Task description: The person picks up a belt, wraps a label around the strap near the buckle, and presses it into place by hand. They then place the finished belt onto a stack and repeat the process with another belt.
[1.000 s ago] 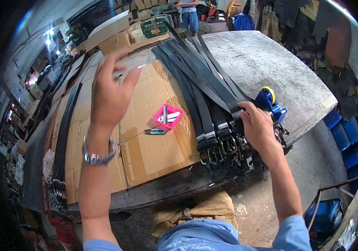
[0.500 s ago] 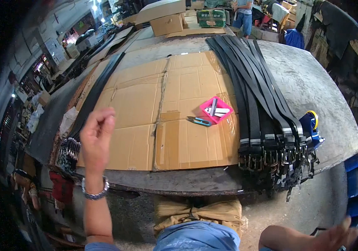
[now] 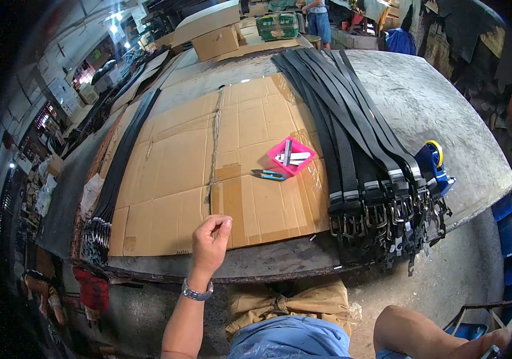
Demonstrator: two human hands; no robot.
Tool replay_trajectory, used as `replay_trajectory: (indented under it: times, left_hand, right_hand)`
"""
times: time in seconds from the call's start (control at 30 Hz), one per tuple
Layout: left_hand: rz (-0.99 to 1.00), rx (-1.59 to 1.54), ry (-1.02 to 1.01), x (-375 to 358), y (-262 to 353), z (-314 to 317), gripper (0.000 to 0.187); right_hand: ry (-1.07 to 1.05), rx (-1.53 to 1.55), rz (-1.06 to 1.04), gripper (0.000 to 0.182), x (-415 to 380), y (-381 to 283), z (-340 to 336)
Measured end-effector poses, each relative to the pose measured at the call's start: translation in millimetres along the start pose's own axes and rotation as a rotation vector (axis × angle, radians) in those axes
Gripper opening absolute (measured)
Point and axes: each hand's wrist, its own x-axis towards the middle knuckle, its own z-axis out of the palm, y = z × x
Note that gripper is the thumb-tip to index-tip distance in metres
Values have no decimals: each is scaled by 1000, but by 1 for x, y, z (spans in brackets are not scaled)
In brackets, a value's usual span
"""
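Observation:
My left hand [image 3: 211,242], with a watch on its wrist, hovers over the near edge of the brown cardboard [image 3: 175,140]. Its fingers are curled against the thumb, and nothing shows in them. At the dark lower right edge is my right hand [image 3: 510,326], its fingers smeared; whether it holds anything is unclear. On the cardboard lie a pink tray [image 3: 306,161] with pale and dark strips inside and blue-handled snips [image 3: 272,175]. Black straps [image 3: 351,113] with metal buckles [image 3: 375,218] lie on the right, their buckled ends at the table's near edge.
More black straps [image 3: 127,149] lie along the left. A blue tape dispenser [image 3: 435,167] stands on the grey table [image 3: 471,143] at the right. Cardboard boxes [image 3: 217,42] and a green package [image 3: 277,27] sit at the far end, near a person [image 3: 317,23]. Blue stools [image 3: 510,239] are at the right.
My left hand has moved right and down, to the cardboard's near edge. My right hand has shifted slightly right, toward the dark edge. The view has turned a little.

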Motion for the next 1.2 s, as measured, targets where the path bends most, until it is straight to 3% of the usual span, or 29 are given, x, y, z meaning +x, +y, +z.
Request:
replay_trajectory:
  times: [0.13, 0.2, 0.23, 0.3, 0.57, 0.63, 0.7, 0.73, 0.83, 0.87, 1.0, 1.2]
  left_hand:
    - [-33, 73, 0, -9, -19, 13, 14]
    - [-11, 103, 9, -16, -30, 16, 14]
    - [10, 146, 25, -15, -32, 18, 14]
    - [8, 152, 25, -16, -25, 21, 12]
    - [156, 210, 141, -22, -33, 30, 6]
    - [210, 273, 154, -22, -35, 30, 7]
    - [186, 285, 155, -23, -38, 29, 6]
    - [188, 280, 139, -24, -40, 29, 6]
    - [191, 296, 137, -24, -39, 29, 6]
    - [185, 306, 137, -25, -41, 29, 6]
    - [183, 316, 151, -24, -41, 28, 6]
    - [188, 289, 142, -24, -42, 26, 6]
  right_hand:
    - [-4, -265, -64, 27, 5, 3, 12]
    - [65, -539, 123, 23, 6, -14, 19]
    - [65, -543, 116, 23, 5, -10, 14]
    - [-206, -220, -31, 22, 15, 13, 14]
    - [-15, -502, 422, 24, -4, -25, -15]
    - [-17, -515, 502, 24, 5, -2, -6]
    - [-127, -36, 288, 24, 31, 63, 39]
    - [-131, -20, 307, 24, 31, 65, 47]
    - [-213, -319, 438, 24, 34, 65, 68]
    - [-432, -685, 649, 26, 59, 56, 88]
    - [-473, -584, 579, 28, 54, 68, 87]
    - [-304, -193, 397, 24, 40, 84, 90]
